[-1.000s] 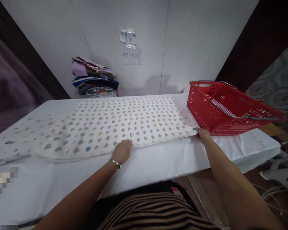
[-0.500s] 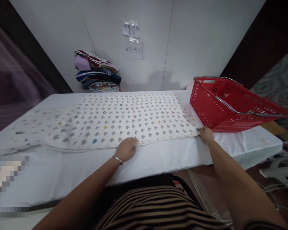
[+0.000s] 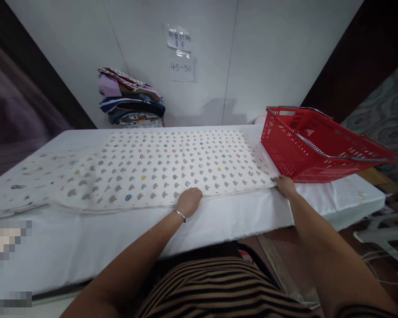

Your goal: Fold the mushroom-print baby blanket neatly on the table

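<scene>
Head view: a white cloth [image 3: 159,165] printed with small mushrooms lies spread on the white-covered desk [image 3: 225,221], reaching from the centre out toward 9 o'clock. The right hand [image 3: 286,186], between 3 and 4 o'clock, has its grip pinched on the near corner of this cloth, just beside a red basket [image 3: 293,154] at 3 o'clock. The left hand [image 3: 189,201], at 6 o'clock, touches the near edge; whether its grip clasps the fabric, I cannot tell. A clothes pile [image 3: 132,104] sits between 10 and 11 o'clock.
</scene>
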The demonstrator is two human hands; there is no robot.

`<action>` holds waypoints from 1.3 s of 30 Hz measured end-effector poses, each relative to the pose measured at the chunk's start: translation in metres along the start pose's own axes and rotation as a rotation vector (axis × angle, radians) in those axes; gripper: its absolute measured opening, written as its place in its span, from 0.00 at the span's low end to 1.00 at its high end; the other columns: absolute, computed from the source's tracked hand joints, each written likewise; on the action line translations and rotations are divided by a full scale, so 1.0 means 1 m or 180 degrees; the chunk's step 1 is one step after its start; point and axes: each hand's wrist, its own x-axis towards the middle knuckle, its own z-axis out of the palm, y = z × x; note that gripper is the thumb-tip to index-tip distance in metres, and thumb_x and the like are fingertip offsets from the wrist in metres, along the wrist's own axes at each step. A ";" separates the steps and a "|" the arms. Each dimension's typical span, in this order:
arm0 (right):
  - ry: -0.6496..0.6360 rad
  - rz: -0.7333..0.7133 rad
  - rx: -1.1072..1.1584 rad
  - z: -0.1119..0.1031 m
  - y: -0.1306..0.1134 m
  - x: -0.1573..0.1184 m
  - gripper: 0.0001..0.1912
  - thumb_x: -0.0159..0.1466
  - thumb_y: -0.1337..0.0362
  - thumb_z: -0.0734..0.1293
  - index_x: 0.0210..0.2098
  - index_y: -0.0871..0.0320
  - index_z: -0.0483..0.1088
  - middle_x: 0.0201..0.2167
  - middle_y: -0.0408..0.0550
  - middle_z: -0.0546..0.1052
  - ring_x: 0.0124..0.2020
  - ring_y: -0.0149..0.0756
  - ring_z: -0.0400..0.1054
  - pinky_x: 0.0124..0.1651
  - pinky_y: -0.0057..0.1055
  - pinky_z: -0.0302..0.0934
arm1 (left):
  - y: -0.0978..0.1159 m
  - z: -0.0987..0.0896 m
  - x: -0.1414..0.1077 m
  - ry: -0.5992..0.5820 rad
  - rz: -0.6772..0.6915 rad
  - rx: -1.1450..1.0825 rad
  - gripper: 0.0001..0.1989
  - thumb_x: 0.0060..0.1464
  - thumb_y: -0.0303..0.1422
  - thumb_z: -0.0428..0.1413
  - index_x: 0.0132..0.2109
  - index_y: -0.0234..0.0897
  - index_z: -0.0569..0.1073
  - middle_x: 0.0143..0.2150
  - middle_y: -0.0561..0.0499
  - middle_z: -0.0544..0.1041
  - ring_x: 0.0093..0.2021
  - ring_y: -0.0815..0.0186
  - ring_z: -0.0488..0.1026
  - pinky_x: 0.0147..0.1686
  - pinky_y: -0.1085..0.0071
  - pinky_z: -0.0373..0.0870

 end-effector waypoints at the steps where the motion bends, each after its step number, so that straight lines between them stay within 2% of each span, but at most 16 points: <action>1: -0.0064 0.0142 0.0122 -0.001 0.000 0.000 0.19 0.61 0.60 0.61 0.47 0.66 0.71 0.23 0.51 0.76 0.20 0.33 0.68 0.26 0.27 0.59 | 0.000 0.001 -0.001 0.0012 0.0032 0.0078 0.12 0.61 0.29 0.43 0.37 0.34 0.71 0.37 0.46 0.72 0.39 0.63 0.67 0.40 0.65 0.63; 6: -0.0139 0.0456 0.0525 -0.001 0.000 -0.002 0.21 0.61 0.59 0.61 0.48 0.67 0.70 0.20 0.48 0.74 0.14 0.31 0.64 0.21 0.27 0.57 | 0.003 0.009 -0.008 0.0066 0.0221 0.0426 0.12 0.61 0.28 0.42 0.37 0.34 0.70 0.36 0.46 0.71 0.39 0.61 0.67 0.39 0.62 0.61; 12: -0.0086 0.0318 0.0396 -0.004 -0.006 -0.007 0.17 0.61 0.60 0.61 0.42 0.67 0.73 0.17 0.45 0.71 0.15 0.30 0.63 0.21 0.25 0.56 | 0.002 0.012 -0.014 0.0156 0.0481 0.0573 0.12 0.61 0.27 0.42 0.37 0.34 0.69 0.37 0.45 0.70 0.39 0.61 0.65 0.39 0.63 0.61; 16: 0.0001 0.0191 0.0162 -0.006 -0.008 -0.007 0.16 0.62 0.61 0.61 0.39 0.66 0.74 0.15 0.44 0.70 0.16 0.30 0.63 0.25 0.26 0.56 | 0.005 0.008 -0.015 0.0201 0.0383 0.0553 0.11 0.61 0.29 0.42 0.36 0.35 0.69 0.37 0.46 0.70 0.40 0.61 0.65 0.40 0.62 0.61; 22: -0.0008 0.0171 0.0080 -0.002 -0.008 -0.004 0.14 0.62 0.61 0.61 0.38 0.64 0.74 0.16 0.44 0.71 0.17 0.29 0.64 0.25 0.24 0.56 | 0.021 0.003 0.006 -0.0062 0.0486 0.0402 0.08 0.59 0.32 0.48 0.43 0.36 0.69 0.42 0.46 0.70 0.43 0.60 0.66 0.41 0.63 0.62; 28: -0.0010 0.0251 0.0059 0.000 -0.008 -0.003 0.15 0.62 0.59 0.61 0.39 0.63 0.73 0.16 0.43 0.72 0.17 0.29 0.65 0.25 0.23 0.57 | 0.037 0.005 0.031 -0.0231 0.0302 0.0211 0.10 0.60 0.32 0.45 0.40 0.36 0.70 0.41 0.47 0.71 0.43 0.62 0.67 0.42 0.66 0.63; 31: 0.0051 0.0217 -0.0040 0.000 -0.010 -0.005 0.15 0.63 0.59 0.60 0.38 0.62 0.73 0.20 0.46 0.75 0.21 0.31 0.68 0.28 0.23 0.58 | 0.037 0.009 0.031 -0.0272 0.0312 0.0108 0.11 0.61 0.31 0.43 0.37 0.36 0.70 0.39 0.48 0.72 0.41 0.64 0.68 0.40 0.67 0.63; 36: 0.0272 0.0135 -0.0340 0.002 -0.014 -0.011 0.15 0.64 0.59 0.59 0.41 0.62 0.72 0.37 0.55 0.77 0.39 0.37 0.71 0.37 0.26 0.60 | 0.034 0.015 0.024 -0.0169 0.0736 0.0331 0.12 0.61 0.30 0.42 0.36 0.36 0.70 0.38 0.46 0.71 0.41 0.62 0.67 0.41 0.64 0.62; 39: 0.0262 0.0114 -0.0473 0.003 -0.015 -0.013 0.15 0.64 0.59 0.60 0.43 0.62 0.71 0.39 0.57 0.76 0.41 0.40 0.71 0.39 0.29 0.60 | 0.036 0.014 0.025 -0.0145 0.0746 0.0345 0.10 0.60 0.31 0.44 0.40 0.37 0.70 0.40 0.46 0.71 0.42 0.61 0.66 0.41 0.64 0.63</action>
